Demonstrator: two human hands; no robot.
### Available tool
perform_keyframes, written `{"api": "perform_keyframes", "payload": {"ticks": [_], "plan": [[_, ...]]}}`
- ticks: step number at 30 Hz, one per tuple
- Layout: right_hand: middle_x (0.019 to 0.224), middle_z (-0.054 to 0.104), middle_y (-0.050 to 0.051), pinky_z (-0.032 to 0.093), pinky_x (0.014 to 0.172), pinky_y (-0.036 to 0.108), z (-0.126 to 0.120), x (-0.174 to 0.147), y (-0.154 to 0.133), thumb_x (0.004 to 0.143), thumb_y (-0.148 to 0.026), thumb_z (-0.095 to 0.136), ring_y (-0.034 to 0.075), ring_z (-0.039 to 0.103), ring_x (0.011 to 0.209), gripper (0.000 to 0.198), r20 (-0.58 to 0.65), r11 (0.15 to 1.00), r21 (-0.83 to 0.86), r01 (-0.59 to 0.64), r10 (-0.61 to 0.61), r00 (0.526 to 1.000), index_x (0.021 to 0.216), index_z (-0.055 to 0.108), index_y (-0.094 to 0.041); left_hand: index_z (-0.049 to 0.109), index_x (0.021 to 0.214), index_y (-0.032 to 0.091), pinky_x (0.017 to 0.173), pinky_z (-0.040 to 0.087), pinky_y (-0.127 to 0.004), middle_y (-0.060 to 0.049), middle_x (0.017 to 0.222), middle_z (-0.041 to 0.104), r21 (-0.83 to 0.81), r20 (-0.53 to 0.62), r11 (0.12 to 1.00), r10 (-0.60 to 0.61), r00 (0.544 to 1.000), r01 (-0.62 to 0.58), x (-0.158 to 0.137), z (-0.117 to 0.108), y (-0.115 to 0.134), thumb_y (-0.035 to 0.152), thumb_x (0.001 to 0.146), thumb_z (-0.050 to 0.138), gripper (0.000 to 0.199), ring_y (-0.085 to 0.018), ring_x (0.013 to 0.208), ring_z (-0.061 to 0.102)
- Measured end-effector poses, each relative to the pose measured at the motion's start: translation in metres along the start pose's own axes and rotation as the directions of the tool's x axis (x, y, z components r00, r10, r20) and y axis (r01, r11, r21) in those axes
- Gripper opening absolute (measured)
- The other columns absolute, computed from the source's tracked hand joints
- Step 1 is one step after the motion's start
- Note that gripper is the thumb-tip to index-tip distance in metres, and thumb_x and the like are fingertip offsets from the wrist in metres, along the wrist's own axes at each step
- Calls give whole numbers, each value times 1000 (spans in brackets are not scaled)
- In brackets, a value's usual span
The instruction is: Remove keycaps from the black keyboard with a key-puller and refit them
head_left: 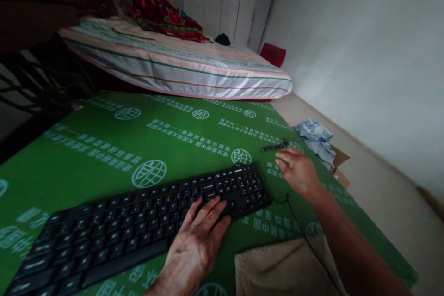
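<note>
A black keyboard (138,222) lies slanted across the green board, its number pad toward the right. My left hand (199,236) rests palm down on its right half, fingers stretched over the keys around the arrow cluster. My right hand (298,171) hovers above the board beyond the number pad, fingers bent, thumb and fingertips slightly apart, nothing visible between them. Just past its fingertips lies a small black stick-like object (272,147) whose kind I cannot make out. A thin black cable (301,229) runs from beside the keyboard toward me, over a beige cloth (277,266).
The green printed board (194,134) serves as the work surface. Behind it stands a bed (187,71) with a red floral blanket (163,14). Crumpled pale blue plastic (315,138) lies on the floor at right, near the white wall (364,32). A dark table (38,14) stands at left.
</note>
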State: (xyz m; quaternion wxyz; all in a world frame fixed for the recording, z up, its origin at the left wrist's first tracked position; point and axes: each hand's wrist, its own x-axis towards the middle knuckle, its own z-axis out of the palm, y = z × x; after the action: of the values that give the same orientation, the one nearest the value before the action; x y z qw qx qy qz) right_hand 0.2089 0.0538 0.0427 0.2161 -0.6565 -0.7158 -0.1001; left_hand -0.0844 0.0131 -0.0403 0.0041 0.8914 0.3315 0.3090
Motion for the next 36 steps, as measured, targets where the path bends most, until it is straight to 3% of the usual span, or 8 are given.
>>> {"api": "perform_keyframes", "payload": {"ticks": [2,3,14,29,34,36], "plan": [[99,68,8,47,88,34,11,20,21,84,-17,54,21,60,96,21,192,985,-170,14,19,981,95,72,-20,67,102,25,113,21,-44,-2,123,63,-1,3,1000,-2,1000,2,-1,0,-1,14,88,39,34,-20,123,49],[100,67,9,46,89,34,17,29,29,82,-17,56,22,58,99,20,232,982,-187,29,16,973,96,72,-20,67,103,25,113,21,-44,-2,124,62,0,13,1000,-3,1000,3,-2,0,-1,15,88,40,33,-20,123,48],[115,60,9,36,96,39,55,72,46,77,-21,69,27,39,123,24,464,954,-218,205,-83,882,101,70,-23,66,104,26,114,21,-42,-1,124,62,-36,4,999,-24,1000,24,-1,0,0,16,88,41,31,-19,123,48],[104,67,9,37,96,37,75,90,50,79,-21,66,24,49,113,9,539,938,-157,310,-181,823,84,74,-21,65,106,26,113,22,-45,-2,126,61,-50,38,998,-43,998,45,-1,-2,1,16,89,40,32,-20,124,47],[96,69,10,39,98,36,62,84,36,80,-17,64,22,55,107,9,511,936,-61,348,-270,816,79,73,-17,67,104,24,111,27,-43,-2,122,63,-34,4,999,-1,1000,1,6,-12,5,16,89,40,32,-20,121,51],[99,69,7,40,99,37,51,73,22,81,-19,63,21,55,109,9,493,927,3,375,-328,806,82,72,-20,67,104,24,110,30,-42,-2,121,64,-27,45,1000,0,999,1,10,-18,8,15,88,42,31,-20,119,52]]}}
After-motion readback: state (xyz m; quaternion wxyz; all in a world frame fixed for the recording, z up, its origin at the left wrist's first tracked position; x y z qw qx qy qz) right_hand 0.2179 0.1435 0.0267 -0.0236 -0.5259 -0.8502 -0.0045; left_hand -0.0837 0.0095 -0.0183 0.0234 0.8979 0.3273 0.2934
